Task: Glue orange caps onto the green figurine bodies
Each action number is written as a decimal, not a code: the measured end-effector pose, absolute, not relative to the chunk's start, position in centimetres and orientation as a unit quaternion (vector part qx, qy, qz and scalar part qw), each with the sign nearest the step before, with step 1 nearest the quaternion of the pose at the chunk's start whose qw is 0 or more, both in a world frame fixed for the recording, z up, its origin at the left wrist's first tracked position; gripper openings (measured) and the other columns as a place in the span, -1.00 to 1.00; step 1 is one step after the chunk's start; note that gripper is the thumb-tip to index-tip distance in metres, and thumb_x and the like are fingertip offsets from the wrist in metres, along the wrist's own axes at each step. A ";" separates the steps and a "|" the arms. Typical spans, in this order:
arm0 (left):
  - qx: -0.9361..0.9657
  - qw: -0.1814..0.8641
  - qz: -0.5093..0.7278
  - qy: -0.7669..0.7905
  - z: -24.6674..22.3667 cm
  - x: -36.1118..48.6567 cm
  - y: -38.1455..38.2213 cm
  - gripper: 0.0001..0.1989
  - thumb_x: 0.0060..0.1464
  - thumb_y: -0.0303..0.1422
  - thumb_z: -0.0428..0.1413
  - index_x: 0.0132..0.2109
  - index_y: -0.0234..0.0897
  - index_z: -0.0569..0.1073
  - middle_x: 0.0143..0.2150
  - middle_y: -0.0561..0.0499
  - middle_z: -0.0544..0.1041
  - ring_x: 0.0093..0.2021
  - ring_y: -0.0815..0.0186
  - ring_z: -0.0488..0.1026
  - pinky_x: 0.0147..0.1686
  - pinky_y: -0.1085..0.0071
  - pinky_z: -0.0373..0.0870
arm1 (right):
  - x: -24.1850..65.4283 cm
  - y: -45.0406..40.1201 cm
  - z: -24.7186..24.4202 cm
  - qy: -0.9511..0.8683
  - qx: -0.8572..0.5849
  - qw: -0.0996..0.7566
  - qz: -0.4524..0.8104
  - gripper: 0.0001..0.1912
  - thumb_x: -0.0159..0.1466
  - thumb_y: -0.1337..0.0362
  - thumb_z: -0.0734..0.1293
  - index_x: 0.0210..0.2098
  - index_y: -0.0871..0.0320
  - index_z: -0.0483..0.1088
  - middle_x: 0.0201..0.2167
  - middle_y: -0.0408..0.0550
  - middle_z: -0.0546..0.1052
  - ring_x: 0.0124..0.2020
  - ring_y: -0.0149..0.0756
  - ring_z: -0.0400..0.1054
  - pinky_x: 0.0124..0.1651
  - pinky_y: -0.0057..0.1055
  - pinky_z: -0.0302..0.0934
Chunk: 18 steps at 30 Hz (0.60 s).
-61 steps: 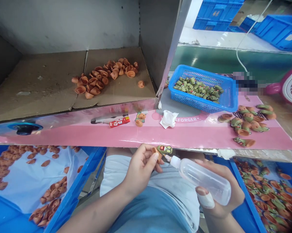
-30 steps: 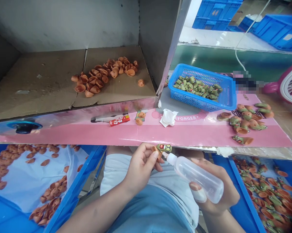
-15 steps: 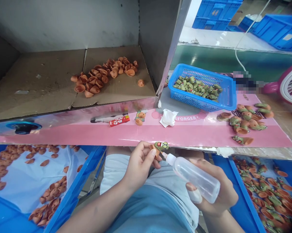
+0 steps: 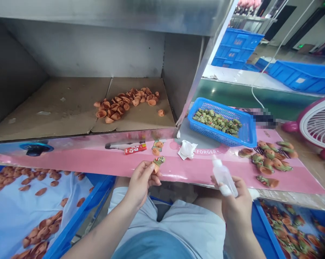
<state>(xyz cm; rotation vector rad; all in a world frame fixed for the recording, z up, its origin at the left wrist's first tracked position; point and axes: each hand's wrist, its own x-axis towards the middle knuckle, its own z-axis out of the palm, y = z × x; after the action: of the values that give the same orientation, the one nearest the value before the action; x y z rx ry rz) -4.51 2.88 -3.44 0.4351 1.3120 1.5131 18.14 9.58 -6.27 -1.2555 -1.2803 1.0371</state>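
While the left hand [image 4: 140, 180] pinches a small green-and-orange figure [image 4: 158, 163] between thumb and fingertips above the front edge of the pink mat [image 4: 97, 158], the right hand [image 4: 234, 196] is curled round a clear squeeze bottle [image 4: 225, 176] — nozzle up, well apart from the figure. A crumpled white tissue [image 4: 187, 149] lies on the mat between the two hands, farther back; behind it sits a blue basket [image 4: 221, 133] of green pieces [image 4: 216, 120] — and to the right, joined green-and-orange figures [image 4: 271, 158] lie in a loose cluster
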 end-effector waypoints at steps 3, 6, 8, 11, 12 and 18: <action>0.213 0.530 0.624 0.533 -2.8 -4.2 2.7 -0.81 0.04 -0.28 -0.01 -0.40 -0.31 0.20 -0.54 0.10 0.41 -0.65 0.52 0.30 -0.59 0.59 0.27 | 18.1 12.6 -7.1 -0.537 -0.524 0.492 0.441 -0.55 -0.05 0.11 0.37 -0.26 0.16 0.16 -0.38 0.00 0.49 -0.22 -0.15 0.37 -0.16 -0.20 0.20; 0.255 0.543 0.613 0.514 -2.2 -3.7 2.5 -0.83 0.05 -0.29 -0.01 -0.38 -0.31 0.20 -0.53 0.09 0.42 -0.65 0.51 0.31 -0.59 0.57 0.28 | 18.3 14.9 -7.9 -0.555 -0.539 0.484 0.409 -0.50 -0.06 0.10 0.37 -0.20 0.16 0.15 -0.29 0.02 0.45 -0.22 -0.19 0.34 -0.19 -0.24 0.19; 0.279 0.551 0.606 0.501 -1.8 -3.5 2.3 -0.83 0.05 -0.30 -0.01 -0.37 -0.31 0.21 -0.54 0.08 0.42 -0.66 0.51 0.31 -0.60 0.56 0.28 | 18.7 16.0 -8.6 -0.564 -0.561 0.479 0.371 -0.46 -0.06 0.10 0.36 -0.15 0.16 0.16 -0.24 0.02 0.41 -0.26 -0.21 0.32 -0.24 -0.26 0.19; 0.301 0.559 0.600 0.487 -1.3 -3.3 2.2 -0.83 0.03 -0.30 0.01 -0.36 -0.32 0.20 -0.54 0.09 0.40 -0.64 0.50 0.32 -0.62 0.57 0.28 | 19.4 16.9 -9.5 -0.573 -0.591 0.472 0.316 -0.45 -0.04 0.10 0.34 -0.10 0.19 0.18 -0.19 0.04 0.36 -0.25 -0.20 0.28 -0.24 -0.25 0.17; 0.305 0.561 0.598 0.484 -1.2 -3.3 2.2 -0.82 0.03 -0.30 0.02 -0.36 -0.32 0.20 -0.54 0.10 0.40 -0.63 0.49 0.32 -0.62 0.57 0.29 | 19.5 17.1 -9.8 -0.576 -0.596 0.469 0.305 -0.46 -0.03 0.10 0.33 -0.10 0.20 0.18 -0.19 0.04 0.37 -0.24 -0.20 0.28 -0.23 -0.24 0.17; 0.323 0.575 0.580 0.478 -0.8 -2.9 2.3 -0.82 0.02 -0.30 0.03 -0.36 -0.32 0.19 -0.55 0.10 0.38 -0.59 0.48 0.33 -0.61 0.57 0.30 | 19.8 18.0 -10.1 -0.599 -0.604 0.446 0.277 -0.44 -0.02 0.12 0.33 -0.10 0.24 0.15 -0.27 0.06 0.41 -0.25 -0.17 0.32 -0.18 -0.19 0.18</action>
<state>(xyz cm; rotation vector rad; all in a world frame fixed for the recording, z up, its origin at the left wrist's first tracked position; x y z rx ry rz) -2.87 2.27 -0.80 0.7556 1.1185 1.3594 19.79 17.98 -10.06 -1.4965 -1.4831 0.6869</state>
